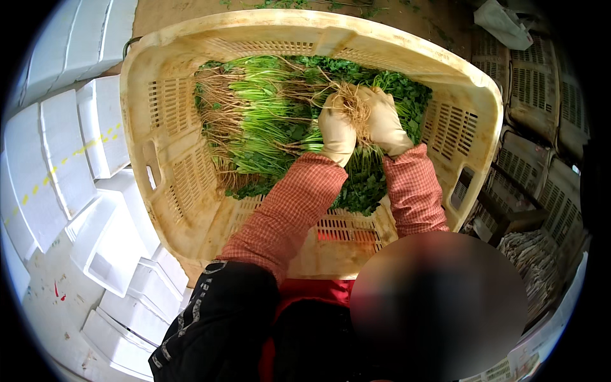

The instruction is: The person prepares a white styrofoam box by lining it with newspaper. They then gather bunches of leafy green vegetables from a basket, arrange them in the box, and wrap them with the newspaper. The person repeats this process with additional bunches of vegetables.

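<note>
A large cream plastic crate (184, 239) stands before me, with rooted leafy greens (261, 121) laid in bundles inside. These have thin brown roots, pale green stems and dark, cut-edged leaves. Over the right part of the crate, my left hand (337, 132) and my right hand (384, 121), both in cream gloves, close round a bunch of greens (354, 108) from either side. Its tangled roots stick up between the gloves, and leaves show below them. My fingertips are mostly hidden behind the roots. Checked red sleeve covers run up both forearms.
White foam boxes (108, 239) and lids are stacked at the left. Slatted plastic crates (533, 83) stand along the right, with a white bag (503, 24) on top at the far end. A pile of flat sheets (531, 270) lies at the lower right.
</note>
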A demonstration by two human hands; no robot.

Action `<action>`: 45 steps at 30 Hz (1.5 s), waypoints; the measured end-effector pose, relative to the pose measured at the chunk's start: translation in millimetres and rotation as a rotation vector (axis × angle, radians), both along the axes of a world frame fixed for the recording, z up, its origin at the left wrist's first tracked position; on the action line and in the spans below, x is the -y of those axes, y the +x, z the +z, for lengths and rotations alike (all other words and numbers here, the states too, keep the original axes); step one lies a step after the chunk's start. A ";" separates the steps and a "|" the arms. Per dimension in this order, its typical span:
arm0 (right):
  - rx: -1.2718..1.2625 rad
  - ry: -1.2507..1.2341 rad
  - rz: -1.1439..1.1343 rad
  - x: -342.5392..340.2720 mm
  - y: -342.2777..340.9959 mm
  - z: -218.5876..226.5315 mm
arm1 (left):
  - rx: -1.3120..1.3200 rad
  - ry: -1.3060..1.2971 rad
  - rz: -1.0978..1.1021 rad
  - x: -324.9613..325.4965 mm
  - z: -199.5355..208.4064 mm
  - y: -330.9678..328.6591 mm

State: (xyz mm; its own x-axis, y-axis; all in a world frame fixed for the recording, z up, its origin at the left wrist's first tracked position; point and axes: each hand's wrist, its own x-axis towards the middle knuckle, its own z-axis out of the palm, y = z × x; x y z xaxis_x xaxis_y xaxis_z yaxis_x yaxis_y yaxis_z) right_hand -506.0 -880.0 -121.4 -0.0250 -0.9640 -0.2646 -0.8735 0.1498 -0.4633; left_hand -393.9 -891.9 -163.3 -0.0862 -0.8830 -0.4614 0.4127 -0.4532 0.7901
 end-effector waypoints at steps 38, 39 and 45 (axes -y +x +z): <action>0.130 -0.587 -0.211 -49.2 -32.9 25.5 | -0.041 -0.342 -0.236 12.5 -35.1 -39.0; 0.131 -0.570 -0.239 -51.5 -35.9 24.7 | 0.110 -0.405 -0.181 16.1 -46.5 -45.1; 0.484 -0.528 -0.476 -77.8 -55.8 23.6 | 1.104 -1.088 -0.778 21.5 -115.7 -61.5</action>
State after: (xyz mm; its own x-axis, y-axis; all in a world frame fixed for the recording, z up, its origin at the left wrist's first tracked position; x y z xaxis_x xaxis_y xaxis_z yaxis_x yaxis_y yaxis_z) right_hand -561.8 -802.2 -97.8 -0.4582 -0.8794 0.1292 -0.4605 0.1105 -0.8808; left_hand -455.4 -913.4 -279.0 -0.6872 -0.7132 0.1382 -0.5273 0.6206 0.5803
